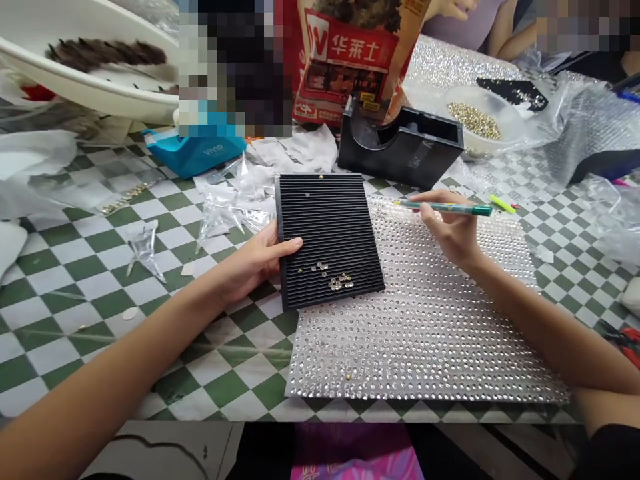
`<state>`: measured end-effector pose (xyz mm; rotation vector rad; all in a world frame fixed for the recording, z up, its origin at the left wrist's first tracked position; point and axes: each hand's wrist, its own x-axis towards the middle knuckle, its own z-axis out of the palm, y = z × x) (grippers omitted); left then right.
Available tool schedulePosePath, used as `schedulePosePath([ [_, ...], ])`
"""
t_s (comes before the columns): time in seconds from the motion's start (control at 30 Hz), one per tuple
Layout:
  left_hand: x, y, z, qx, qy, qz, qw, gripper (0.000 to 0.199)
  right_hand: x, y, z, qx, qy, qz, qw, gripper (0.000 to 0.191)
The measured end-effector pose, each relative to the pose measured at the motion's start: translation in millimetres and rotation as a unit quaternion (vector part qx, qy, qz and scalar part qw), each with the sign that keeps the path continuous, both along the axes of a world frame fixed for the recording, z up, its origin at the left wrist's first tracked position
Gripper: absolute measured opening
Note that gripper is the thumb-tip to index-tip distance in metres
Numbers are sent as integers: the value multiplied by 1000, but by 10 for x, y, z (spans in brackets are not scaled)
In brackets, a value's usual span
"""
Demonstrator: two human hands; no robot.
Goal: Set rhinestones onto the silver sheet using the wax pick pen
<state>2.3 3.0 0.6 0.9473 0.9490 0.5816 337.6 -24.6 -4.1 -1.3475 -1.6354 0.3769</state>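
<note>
My left hand [261,261] grips the left edge of a black ridged tray [327,223], its thumb lying on top. Several clear rhinestones [341,282] rest in the tray's lower part, with a few stray ones higher up. In my right hand [453,230] is a slim green pen-like stick [450,208], held between thumb and fingers, its tip pointing left. Beneath both lies a sheet [425,333] covered in rows of shiny rhinestones. The tray overlaps the sheet's upper left corner. One gold stone [348,377] sits near the sheet's front edge.
Behind the tray stand a black tape dispenser [400,150], a blue tape dispenser [197,143] and a red food bag [350,67]. A bowl of gold stones [510,127] is at back right. Plastic scraps [240,200] litter the checkered tablecloth [100,280]. Another person [493,23] sits across.
</note>
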Motion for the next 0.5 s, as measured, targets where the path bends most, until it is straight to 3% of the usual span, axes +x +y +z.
schedulePosePath([
  [0.2, -20, 2, 2, -5, 31, 16, 999, 60, -8, 37, -94, -4, -24, 7, 1000, 14],
  [0.5, -6, -12, 14, -18, 16, 27, 999, 62, -19, 10, -53, -15, -15, 11, 1000, 13],
])
